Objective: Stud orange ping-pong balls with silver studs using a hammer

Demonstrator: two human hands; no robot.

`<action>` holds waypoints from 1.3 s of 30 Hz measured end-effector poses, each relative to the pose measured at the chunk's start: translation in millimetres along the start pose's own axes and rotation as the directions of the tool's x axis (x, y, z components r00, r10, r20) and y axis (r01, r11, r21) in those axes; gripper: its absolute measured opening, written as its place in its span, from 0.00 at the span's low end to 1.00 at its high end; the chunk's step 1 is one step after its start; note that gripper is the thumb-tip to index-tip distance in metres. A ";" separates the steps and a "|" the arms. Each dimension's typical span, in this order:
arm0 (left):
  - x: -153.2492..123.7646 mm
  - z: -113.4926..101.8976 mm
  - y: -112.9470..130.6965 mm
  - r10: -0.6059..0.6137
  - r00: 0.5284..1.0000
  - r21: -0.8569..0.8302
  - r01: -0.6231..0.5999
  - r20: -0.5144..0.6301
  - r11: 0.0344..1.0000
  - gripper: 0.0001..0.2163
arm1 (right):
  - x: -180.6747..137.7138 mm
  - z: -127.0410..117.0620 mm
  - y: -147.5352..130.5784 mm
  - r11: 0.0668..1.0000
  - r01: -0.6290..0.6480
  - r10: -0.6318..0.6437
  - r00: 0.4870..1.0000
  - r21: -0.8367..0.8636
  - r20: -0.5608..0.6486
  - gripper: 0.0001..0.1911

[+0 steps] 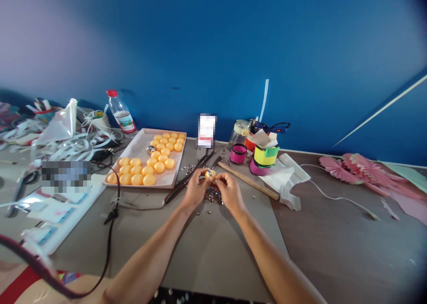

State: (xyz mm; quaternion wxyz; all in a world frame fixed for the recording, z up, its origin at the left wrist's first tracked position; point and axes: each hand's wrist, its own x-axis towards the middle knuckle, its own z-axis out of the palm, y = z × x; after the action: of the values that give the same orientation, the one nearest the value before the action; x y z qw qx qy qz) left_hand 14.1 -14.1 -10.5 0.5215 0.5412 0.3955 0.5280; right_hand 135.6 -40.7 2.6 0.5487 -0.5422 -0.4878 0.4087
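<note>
My left hand point(196, 189) is closed on an orange ping-pong ball point(211, 174), gripping it from the left. Some shiny stones show on the ball's upper left. At the ball's right side, the fingers of my right hand point(230, 192) are pinched together; whatever they hold is too small to make out. Loose shiny rhinestones point(211, 196) lie in a pile on the grey mat point(213, 242) beneath both hands. To the left, a shallow white tray point(142, 137) holds several orange balls point(136, 179) and one ball covered in silver stones point(150, 149).
Behind my hands lie a black rod with a cord point(187, 177) and a wooden-handled tool point(250, 182). Pink tape rolls point(238, 154), a jar point(239, 133) and a bottle point(122, 113) stand near the blue wall. A dark cable point(110, 242) crosses at left; pink pleated paper point(363, 170) lies right.
</note>
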 end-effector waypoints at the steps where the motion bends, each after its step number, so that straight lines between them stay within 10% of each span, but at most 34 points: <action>1: -0.2 -0.1 1.1 0.003 1.000 0.004 -0.003 -0.006 1.000 0.21 | -0.9 0.6 -1.1 1.000 -0.006 0.006 1.000 -0.002 -0.006 0.09; 15: 0.6 1.5 6.4 -0.146 0.988 -0.288 0.155 0.054 0.945 0.17 | 5.8 0.1 10.1 0.930 -0.104 0.105 0.994 0.353 0.017 0.15; 19: 3.8 -3.1 11.3 -0.219 0.971 -0.453 0.238 0.095 0.859 0.19 | 12.7 -17.4 12.6 0.992 0.068 -0.068 0.998 -0.104 0.004 0.11; 25: 4.3 -6.0 13.6 -0.203 0.973 -0.509 0.229 0.109 0.830 0.17 | 8.5 -23.3 14.4 0.552 0.212 -0.051 0.974 -0.807 0.221 0.12; 39: 6.4 -8.0 14.8 -0.213 0.972 -0.538 0.234 0.101 0.810 0.16 | 9.4 -24.6 14.1 0.647 0.234 -0.101 0.970 -0.726 0.223 0.13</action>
State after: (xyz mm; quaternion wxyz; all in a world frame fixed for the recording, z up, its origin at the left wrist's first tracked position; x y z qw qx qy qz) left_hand 5.3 -8.7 4.3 0.7194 0.3291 0.2799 0.5438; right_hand 162.5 -35.2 -9.0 0.2719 -0.6365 -0.7032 0.1624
